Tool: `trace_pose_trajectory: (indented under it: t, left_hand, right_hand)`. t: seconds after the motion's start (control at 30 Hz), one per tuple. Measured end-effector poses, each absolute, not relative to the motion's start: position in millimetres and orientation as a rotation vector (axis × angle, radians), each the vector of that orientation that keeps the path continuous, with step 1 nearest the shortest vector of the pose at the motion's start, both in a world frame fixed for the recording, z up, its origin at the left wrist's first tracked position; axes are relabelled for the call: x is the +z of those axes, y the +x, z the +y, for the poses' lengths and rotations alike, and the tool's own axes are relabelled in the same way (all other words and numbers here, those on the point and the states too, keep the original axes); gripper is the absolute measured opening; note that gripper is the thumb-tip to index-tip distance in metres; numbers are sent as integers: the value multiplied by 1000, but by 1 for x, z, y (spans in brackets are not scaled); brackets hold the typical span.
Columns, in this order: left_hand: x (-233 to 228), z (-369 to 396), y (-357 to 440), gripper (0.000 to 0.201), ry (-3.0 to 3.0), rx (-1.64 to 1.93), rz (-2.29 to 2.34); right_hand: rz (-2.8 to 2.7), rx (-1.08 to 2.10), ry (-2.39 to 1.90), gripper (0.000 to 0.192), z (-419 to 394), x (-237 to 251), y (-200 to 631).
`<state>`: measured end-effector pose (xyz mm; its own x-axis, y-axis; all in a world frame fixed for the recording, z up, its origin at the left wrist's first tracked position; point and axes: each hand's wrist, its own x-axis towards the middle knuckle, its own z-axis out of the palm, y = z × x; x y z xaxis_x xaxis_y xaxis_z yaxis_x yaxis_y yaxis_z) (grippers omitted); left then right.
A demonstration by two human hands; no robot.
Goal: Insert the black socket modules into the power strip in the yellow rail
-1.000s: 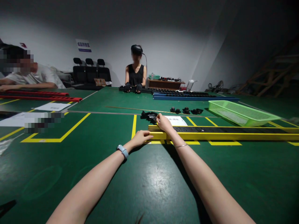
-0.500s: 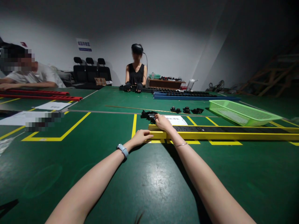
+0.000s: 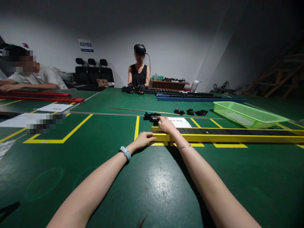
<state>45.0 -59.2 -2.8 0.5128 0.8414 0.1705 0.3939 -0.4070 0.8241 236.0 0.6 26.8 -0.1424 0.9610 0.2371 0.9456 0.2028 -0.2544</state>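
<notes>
A long yellow rail [image 3: 220, 138] with a black slotted inner strip [image 3: 193, 131] lies across the table to the right. My left hand [image 3: 143, 140] is closed on its left end, the thumb and fingers against the yellow edge. Just above that end, my right hand [image 3: 167, 124] reaches over the rail with its fingers bent together. Whatever the right fingertips hold, if anything, is hidden. Right beside them lies a small heap of black parts [image 3: 150, 116]. A white printed sheet [image 3: 181, 122] lies partly behind the right hand.
Several black parts [image 3: 190, 111] sit beyond the sheet, near a thin brass-coloured rod [image 3: 128, 109]. A green basket [image 3: 251, 117] stands at the right. Blue rails [image 3: 199, 98] lie farther back, before a person wearing gloves [image 3: 139, 74]. Red rails [image 3: 42, 98] and another person are at left.
The view has shifted very slightly. Both hands keep nearly the same places at the rail's left end.
</notes>
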Motion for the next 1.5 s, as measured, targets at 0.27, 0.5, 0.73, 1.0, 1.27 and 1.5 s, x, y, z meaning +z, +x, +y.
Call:
trace_pose_trajectory:
  t: [0.27, 0.5, 0.73, 1.0, 1.27, 1.5]
  left_hand:
    - [-5, -58, 44, 36, 2011, 766, 1005]
    - [-2, -59, 45, 36, 2019, 762, 1017]
    - [-1, -59, 44, 37, 2057, 761, 1018]
    - [2, -61, 43, 36, 2040, 740, 1032]
    - [3, -63, 45, 34, 1996, 749, 1034]
    - [5, -64, 46, 34, 1972, 756, 1040]
  right_hand:
    - [-2141, 85, -1823, 45, 3, 26, 237]
    - [-2142, -1, -1788, 41, 1, 28, 234]
    - [-2082, -5, -1884, 38, 3, 27, 234]
    - [-2050, 106, -1956, 33, 10, 25, 239]
    - [-2044, 142, -1953, 36, 9, 25, 238]
    - [-2008, 89, -1934, 40, 2, 27, 235]
